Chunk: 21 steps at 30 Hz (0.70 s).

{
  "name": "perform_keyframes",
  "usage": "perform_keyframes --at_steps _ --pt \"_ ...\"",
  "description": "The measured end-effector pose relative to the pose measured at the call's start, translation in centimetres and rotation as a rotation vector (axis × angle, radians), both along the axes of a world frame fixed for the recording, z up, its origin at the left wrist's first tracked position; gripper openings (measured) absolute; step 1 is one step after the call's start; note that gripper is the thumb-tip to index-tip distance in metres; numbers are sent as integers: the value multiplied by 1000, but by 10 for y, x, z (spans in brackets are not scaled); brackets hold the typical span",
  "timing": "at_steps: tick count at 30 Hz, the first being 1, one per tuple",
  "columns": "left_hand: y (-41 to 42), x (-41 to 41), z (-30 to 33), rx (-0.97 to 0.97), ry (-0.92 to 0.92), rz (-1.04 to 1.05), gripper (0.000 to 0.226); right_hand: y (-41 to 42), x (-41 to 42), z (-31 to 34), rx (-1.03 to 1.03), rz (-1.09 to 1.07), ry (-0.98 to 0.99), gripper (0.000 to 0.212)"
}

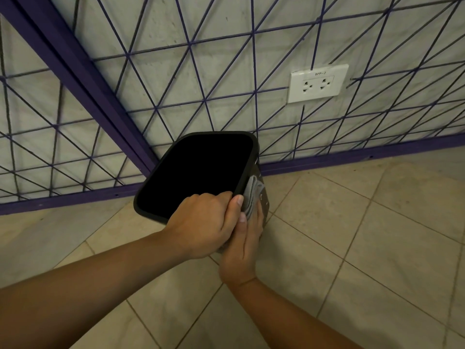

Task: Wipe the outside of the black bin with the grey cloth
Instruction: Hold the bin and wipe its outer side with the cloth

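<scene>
Our left hand gripping the bin rim, right hand pressing the half-hidden cloth against its side, right fingertips unseen

"BPP-2" label on white wall socket

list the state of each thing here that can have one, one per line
black bin: open-topped, tilted, inside dark, held at its near rim
grey cloth: folded, pressed against the bin's outer side
left hand: grips the bin's rim
right hand: presses the cloth to the bin
wall socket: nothing plugged in
</scene>
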<state>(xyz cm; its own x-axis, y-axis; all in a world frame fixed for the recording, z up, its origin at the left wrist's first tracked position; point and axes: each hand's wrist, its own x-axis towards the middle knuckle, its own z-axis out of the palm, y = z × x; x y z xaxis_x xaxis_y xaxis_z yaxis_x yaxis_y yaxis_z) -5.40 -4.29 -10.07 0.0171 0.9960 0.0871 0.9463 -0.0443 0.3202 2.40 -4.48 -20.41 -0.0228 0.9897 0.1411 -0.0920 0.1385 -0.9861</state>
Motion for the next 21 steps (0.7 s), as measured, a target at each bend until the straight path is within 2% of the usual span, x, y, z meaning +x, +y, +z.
perform_keyframes --at_steps 4,8,12,17,21 --pt "1 3 -1 10 19 13 40 10 4 -16 -28 -51 0 87" --pt "1 1 0 6 13 6 36 -5 2 -7 30 39 -56 79" --pt "1 2 2 29 29 17 38 -9 2 -23 -32 2 -85 90" --pt "0 -1 1 20 37 20 41 -16 1 -15 17 62 -84 77" --pt "0 -2 -1 32 57 18 43 -11 1 -26 -96 -5 -91 92"
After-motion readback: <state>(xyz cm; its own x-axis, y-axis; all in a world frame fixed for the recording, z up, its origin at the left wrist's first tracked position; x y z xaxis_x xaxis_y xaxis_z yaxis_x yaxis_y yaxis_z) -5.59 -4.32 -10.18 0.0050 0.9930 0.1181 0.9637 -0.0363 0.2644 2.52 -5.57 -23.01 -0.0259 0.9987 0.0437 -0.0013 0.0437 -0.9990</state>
